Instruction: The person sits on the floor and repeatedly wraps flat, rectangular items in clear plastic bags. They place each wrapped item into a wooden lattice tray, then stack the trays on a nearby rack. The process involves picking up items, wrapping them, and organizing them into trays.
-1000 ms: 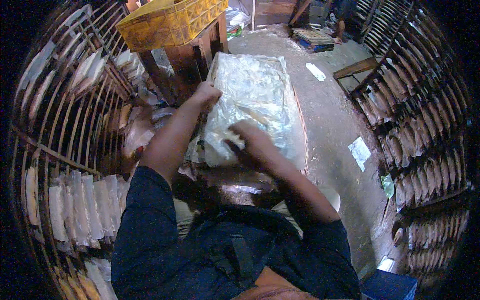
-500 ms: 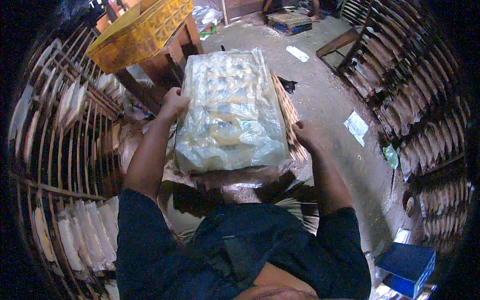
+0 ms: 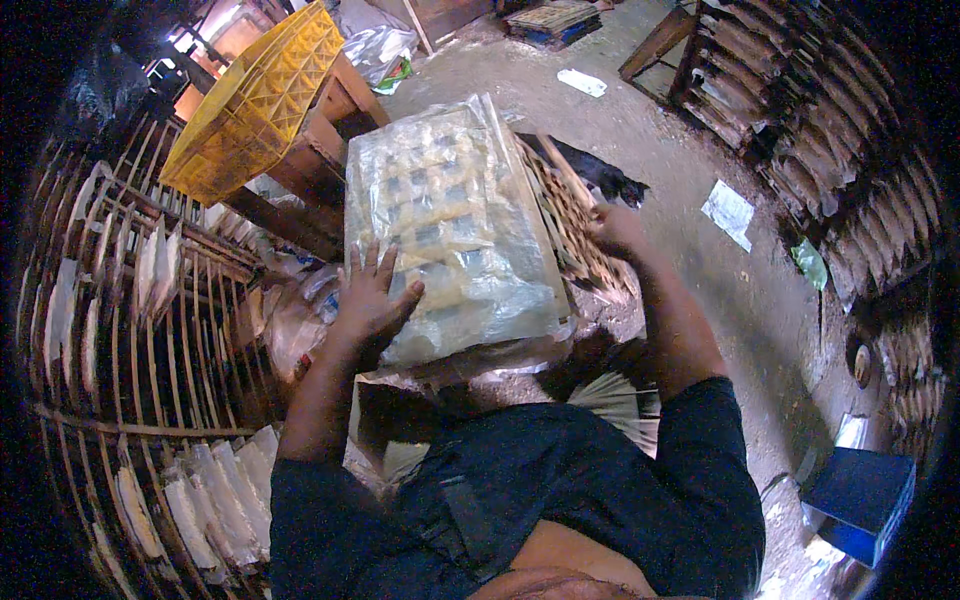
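A clear plastic sheet [image 3: 455,225] covers a flat wooden lattice tray [image 3: 575,225] holding rows of pale pieces, in front of my chest. My left hand [image 3: 372,298] lies flat with fingers spread on the plastic near its left front corner. My right hand [image 3: 615,230] grips the tray's right edge where the bare wooden slats show. The tray tilts a little, its far end higher up in the view. Both dark sleeves come in from the bottom.
A yellow plastic crate [image 3: 255,100] sits on a wooden stand at the upper left. Curved wooden racks [image 3: 130,330] with pale slabs line the left; more racks [image 3: 860,180] line the right. A blue box [image 3: 860,495] and paper scraps [image 3: 728,210] lie on the dirt floor.
My left hand moved from the tray's left edge onto the plastic cover. My right hand slid further up the right edge. The tray now sits closer and larger in view.
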`<state>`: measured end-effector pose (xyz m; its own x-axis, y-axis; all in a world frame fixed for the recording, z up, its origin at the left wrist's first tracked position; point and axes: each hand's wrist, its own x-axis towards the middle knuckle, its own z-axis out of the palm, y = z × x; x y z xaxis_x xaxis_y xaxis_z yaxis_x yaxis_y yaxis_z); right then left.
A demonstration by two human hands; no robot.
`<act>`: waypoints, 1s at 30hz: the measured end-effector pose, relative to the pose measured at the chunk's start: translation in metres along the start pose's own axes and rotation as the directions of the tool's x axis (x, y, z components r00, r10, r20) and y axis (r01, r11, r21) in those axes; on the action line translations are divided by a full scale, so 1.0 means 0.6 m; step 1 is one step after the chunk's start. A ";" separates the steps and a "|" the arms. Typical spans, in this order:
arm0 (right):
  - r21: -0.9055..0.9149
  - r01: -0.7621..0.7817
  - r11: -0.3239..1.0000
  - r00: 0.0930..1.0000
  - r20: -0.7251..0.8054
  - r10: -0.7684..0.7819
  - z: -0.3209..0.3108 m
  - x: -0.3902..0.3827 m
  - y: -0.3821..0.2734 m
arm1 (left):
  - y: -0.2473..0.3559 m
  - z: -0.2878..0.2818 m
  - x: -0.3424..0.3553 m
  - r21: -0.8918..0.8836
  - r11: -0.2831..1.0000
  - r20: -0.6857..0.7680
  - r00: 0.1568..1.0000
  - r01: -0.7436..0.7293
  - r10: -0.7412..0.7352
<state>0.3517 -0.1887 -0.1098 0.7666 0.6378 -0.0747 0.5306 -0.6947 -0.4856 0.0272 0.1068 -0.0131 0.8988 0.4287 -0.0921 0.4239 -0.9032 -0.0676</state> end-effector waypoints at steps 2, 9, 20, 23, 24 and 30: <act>-0.037 -0.139 0.990 0.990 -0.028 0.138 -0.051 -0.007 -0.002 | 0.003 0.001 -0.006 -0.014 1.000 0.006 1.000 0.023 -0.023; 0.052 -0.228 0.972 0.920 -0.314 0.233 -0.081 0.016 0.182 | -0.012 -0.009 0.005 -0.099 0.993 -0.062 0.996 0.061 -0.067; -0.361 0.524 0.771 0.524 -0.577 -0.627 -0.248 -0.210 -0.145 | -0.086 -0.102 -0.006 -0.896 -0.330 -0.206 0.935 -0.299 -0.288; -0.435 0.670 0.602 0.499 -0.336 -0.799 -0.222 -0.245 -0.195 | -0.118 -0.095 -0.018 -0.775 -0.587 -0.179 0.972 -0.235 -0.152; -0.548 0.657 0.518 0.474 -0.235 -0.849 -0.206 -0.247 -0.212 | -0.130 -0.075 -0.026 -0.802 -0.535 -0.200 0.963 -0.266 -0.179; -0.327 0.846 0.420 0.466 0.074 -0.881 -0.075 -0.218 -0.256 | -0.231 0.194 -0.076 -0.921 0.133 -0.365 0.930 -0.366 0.036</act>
<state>0.1865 -0.1804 0.0137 -0.1369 0.9344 0.3289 0.9902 0.1388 0.0179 -0.0855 0.2152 -0.1151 0.8925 0.3581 0.2742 -0.1693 -0.2974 0.9396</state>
